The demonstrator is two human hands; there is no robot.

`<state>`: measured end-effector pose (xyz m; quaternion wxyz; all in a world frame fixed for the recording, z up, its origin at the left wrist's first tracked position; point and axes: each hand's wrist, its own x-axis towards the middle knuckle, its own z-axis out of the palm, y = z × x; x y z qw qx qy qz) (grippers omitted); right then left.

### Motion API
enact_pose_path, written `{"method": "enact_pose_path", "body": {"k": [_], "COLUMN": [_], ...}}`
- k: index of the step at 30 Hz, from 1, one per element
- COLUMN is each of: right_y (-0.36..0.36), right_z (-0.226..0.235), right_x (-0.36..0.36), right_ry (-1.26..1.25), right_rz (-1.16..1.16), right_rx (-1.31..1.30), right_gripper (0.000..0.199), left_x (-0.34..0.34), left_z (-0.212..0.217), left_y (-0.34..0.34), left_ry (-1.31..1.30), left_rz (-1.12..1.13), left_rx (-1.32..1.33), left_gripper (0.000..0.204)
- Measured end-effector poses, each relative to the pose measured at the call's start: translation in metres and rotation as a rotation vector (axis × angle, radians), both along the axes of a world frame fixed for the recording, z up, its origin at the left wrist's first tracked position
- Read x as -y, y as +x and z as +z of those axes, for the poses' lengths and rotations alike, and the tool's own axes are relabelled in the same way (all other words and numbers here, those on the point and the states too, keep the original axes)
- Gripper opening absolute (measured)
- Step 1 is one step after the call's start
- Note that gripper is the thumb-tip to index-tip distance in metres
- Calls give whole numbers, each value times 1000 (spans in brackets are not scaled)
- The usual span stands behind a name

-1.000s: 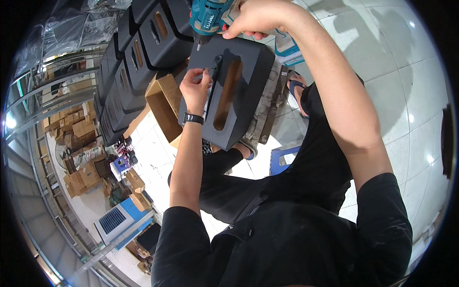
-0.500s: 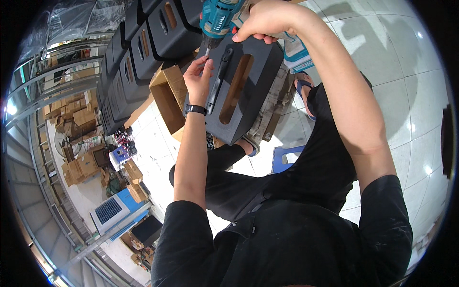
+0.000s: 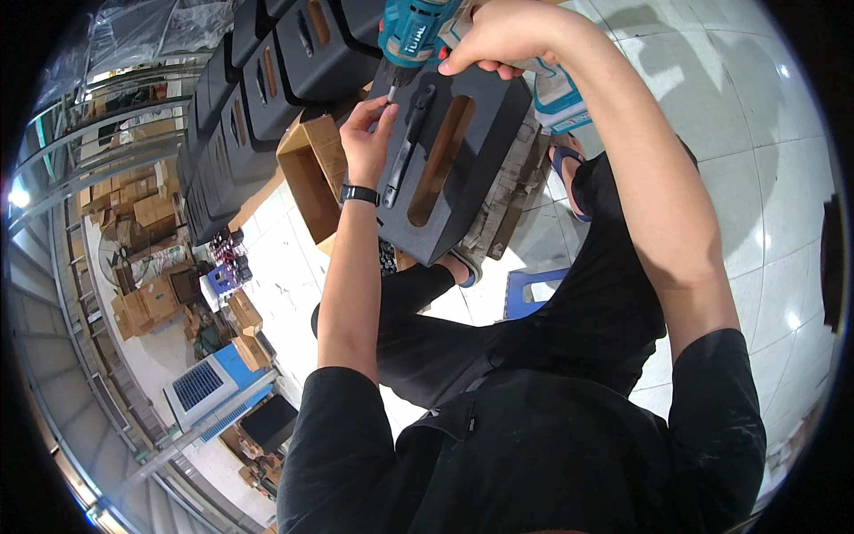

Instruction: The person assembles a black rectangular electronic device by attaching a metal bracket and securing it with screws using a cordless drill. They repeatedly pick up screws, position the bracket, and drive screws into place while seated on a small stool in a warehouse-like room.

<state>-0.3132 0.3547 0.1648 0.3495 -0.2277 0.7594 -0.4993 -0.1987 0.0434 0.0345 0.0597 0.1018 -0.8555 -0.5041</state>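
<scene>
Right hand (image 3: 503, 37) gripped drill (image 3: 416, 34) above box (image 3: 485, 126), far end; left hand (image 3: 366, 145) pinched narrow at bit (image 3: 392, 92) tip (couldn't tell on what), left of handle (image 3: 408, 149). Steady pinch and straight bit mattered.

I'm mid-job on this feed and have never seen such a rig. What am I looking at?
There's no machine: these are a person's bare hands, seen from above by a wide fisheye head camera, so straight edges bend. The right hand holds a teal power drill. The left hand's fingertips meet at the bit; whether they pinch something small is too tiny to tell. Below is a black casing, with a dark handle along its face beside a long slot. An open cardboard box stands left of it.
</scene>
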Motion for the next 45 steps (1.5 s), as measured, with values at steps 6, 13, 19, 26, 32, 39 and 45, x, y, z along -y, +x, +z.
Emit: {"method": "enact_pose_path", "body": {"k": [6,13,19,26,32,39,45], "right_y": [2,0,-7,-8,0,1,1], "right_z": [3,2,10,5,9,13,13], "right_x": [7,2,13,29,43,48,54], "right_ry": [140,140,348,415,438,430,492], "right_rz": [-43,97,192,129,121,154,155], "right_rx": [30,-101,-195,-143,-212,-262,-277], "right_gripper": [29,31,33,34,30,28,27], "left_x": [2,11,14,-11,-19,-13,-13], "left_z": [-6,-12,-18,-29,-46,-57,-66], "left_y": [0,-12,-16,-18,-17,-19,-18], "left_ry": [6,-179,-250,-242,-217,-216,-158], "left_rz": [-43,-159,-189,-85,-51,-38,-27], "left_rx": [-33,-148,-105,-131,-113,-169,-168], "left_gripper": [22,17,15,19,19,17,17]}}
